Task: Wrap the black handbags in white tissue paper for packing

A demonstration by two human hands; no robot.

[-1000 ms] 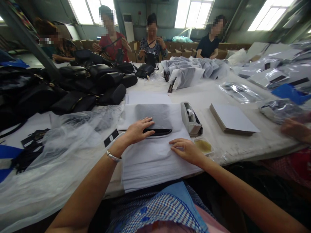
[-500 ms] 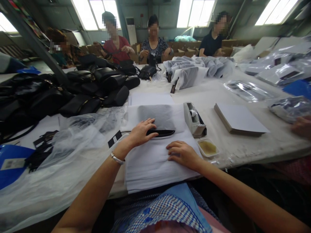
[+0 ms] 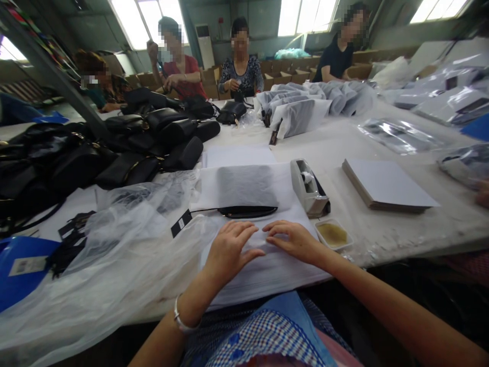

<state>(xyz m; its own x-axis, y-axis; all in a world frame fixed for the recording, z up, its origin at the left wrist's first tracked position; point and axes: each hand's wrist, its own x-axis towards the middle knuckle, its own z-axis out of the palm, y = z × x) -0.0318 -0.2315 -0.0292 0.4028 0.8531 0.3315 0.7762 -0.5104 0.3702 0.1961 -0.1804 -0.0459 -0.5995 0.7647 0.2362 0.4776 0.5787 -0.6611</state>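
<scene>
A black bag [image 3: 248, 211] lies under a folded sheet of thin white paper [image 3: 208, 186], its grey shape showing through and its black edge uncovered. A black hang tag [image 3: 181, 223] on a cord extends from it to the left. Just in front of the bag, my left hand [image 3: 232, 248] rests over the white paper stack [image 3: 275, 280], fingers stretched and thumb apart. Close beside it, my right hand [image 3: 292, 240] lies on the same paper with its fingers loosely bent and apart. Neither hand visibly holds anything.
A tape dispenser [image 3: 310, 188] and a small dish of yellowish stuff [image 3: 332, 234] stand to the right, before a stack of white boards [image 3: 389, 183]. Black bags [image 3: 130, 165] pile up at left, near clear plastic sheeting [image 3: 126, 255]. Several people sit opposite.
My left hand has come off the bag and moved toward me onto the paper. My right hand has shifted slightly, and the two hands are now close together.
</scene>
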